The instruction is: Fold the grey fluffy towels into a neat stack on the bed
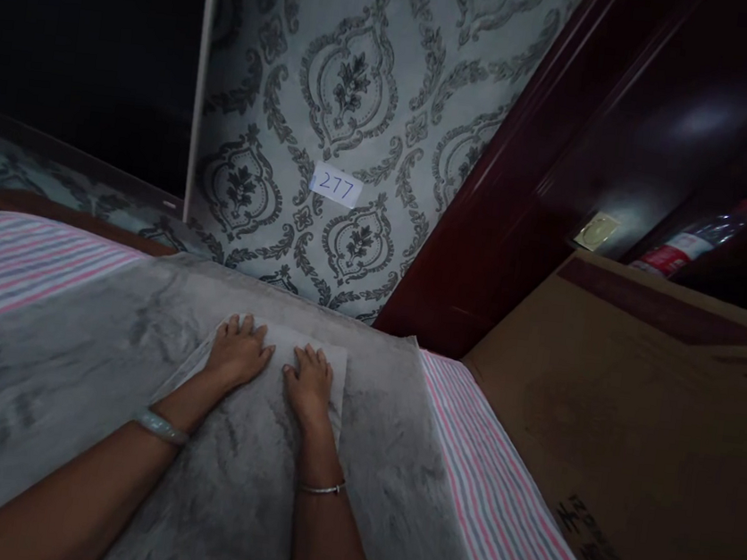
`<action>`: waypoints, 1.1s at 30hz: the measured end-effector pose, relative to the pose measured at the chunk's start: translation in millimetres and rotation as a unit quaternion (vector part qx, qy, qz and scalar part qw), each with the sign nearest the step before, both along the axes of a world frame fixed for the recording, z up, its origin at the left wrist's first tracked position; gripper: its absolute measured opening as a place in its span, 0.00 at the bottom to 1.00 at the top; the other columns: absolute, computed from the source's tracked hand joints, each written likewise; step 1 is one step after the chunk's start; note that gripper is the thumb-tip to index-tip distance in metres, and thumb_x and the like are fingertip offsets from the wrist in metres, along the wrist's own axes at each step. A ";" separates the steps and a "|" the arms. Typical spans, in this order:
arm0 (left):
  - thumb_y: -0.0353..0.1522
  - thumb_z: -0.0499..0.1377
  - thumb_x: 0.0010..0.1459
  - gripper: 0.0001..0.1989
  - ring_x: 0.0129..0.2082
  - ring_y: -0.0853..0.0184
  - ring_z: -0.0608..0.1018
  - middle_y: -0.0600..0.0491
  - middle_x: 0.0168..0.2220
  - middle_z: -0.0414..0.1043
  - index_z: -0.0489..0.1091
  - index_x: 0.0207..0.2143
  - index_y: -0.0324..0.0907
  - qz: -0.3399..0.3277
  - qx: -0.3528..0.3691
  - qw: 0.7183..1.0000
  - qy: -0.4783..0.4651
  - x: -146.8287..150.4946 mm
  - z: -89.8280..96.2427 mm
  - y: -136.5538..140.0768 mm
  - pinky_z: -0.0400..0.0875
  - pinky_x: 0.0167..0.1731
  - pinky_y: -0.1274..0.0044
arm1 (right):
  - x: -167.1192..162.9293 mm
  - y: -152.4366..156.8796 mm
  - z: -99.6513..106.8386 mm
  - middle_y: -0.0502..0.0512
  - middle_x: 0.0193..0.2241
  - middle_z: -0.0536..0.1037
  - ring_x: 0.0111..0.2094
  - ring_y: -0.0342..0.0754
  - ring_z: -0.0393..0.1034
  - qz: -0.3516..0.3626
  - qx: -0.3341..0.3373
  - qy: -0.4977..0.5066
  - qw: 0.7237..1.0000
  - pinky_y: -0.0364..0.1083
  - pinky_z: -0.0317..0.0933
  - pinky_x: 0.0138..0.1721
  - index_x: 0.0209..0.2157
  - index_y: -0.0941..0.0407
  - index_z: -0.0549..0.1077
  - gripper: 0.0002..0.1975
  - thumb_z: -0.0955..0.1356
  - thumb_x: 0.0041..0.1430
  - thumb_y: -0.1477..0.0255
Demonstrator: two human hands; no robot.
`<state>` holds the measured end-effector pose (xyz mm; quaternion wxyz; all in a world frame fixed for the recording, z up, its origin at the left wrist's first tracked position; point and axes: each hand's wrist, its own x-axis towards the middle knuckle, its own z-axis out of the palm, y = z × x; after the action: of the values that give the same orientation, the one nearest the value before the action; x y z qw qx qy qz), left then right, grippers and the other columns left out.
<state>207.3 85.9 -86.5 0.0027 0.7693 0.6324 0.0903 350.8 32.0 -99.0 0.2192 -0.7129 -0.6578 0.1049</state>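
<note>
Pale grey cloth [275, 386] lies flat near the centre of the frame

Largest on my feed is the plush grey cover [385, 470] running across the lower half of the frame. The cloth rests on it, but I cannot tell where the cloth's lower edge ends against the pile. Patterned wallpaper [351, 89] fills the upper middle, and I see a cardboard box [654, 420] at the right with dark lettering towards its bottom. Dark red woodwork [491, 195] stands at the upper right, a dark screen [83, 40] at the upper left. Striped fabric [488, 455] shows on both sides of the cover.

Two bare arms [338, 528] enter from the bottom edge. I have the left hand [240, 355] palm down on the cloth's upper left part, fingers extended and a little apart. The right hand [309, 385] lies palm down on its upper right part, fingers likewise extended. The hands are apart, and neither has its fingers closed round anything.

Smaller still, I pick out a red-capped bottle [694, 245] at the upper right, a paper slip [336, 185] reading 277 on the wallpaper, a pale bangle [161, 425] on the left wrist and a thin bracelet [324, 488] on the right.
</note>
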 end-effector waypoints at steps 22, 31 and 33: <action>0.37 0.44 0.66 0.27 0.68 0.47 0.59 0.35 0.67 0.58 0.66 0.61 0.34 0.001 0.015 1.000 -0.016 0.0 -3.0 2.3 0.56 0.63 0.58 | 1.5 0.1 -5.6 0.55 0.67 0.63 0.70 0.56 0.50 -0.011 0.016 0.013 1.000 0.57 0.44 0.68 0.62 0.52 0.69 0.23 0.65 0.67 0.67; 0.38 0.45 0.67 0.28 0.69 0.46 0.57 0.33 0.69 0.53 0.66 0.62 0.33 0.006 0.001 1.000 -0.012 -0.7 -3.4 3.2 0.54 0.65 0.59 | 0.1 0.2 -8.8 0.55 0.67 0.65 0.69 0.57 0.52 -0.016 0.033 0.011 0.999 0.58 0.45 0.68 0.61 0.53 0.70 0.22 0.64 0.67 0.68; 0.38 0.44 0.67 0.28 0.69 0.46 0.57 0.33 0.69 0.53 0.66 0.62 0.33 0.007 0.000 1.000 -0.010 -0.8 -2.4 2.7 0.54 0.64 0.59 | -0.3 0.2 -9.6 0.55 0.66 0.65 0.69 0.56 0.52 -0.019 0.039 0.013 0.999 0.57 0.45 0.68 0.61 0.52 0.71 0.22 0.65 0.67 0.67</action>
<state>206.5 88.7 -89.0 0.0083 0.7639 0.6379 0.0977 350.5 32.2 -108.6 0.2578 -0.7147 -0.6447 0.0841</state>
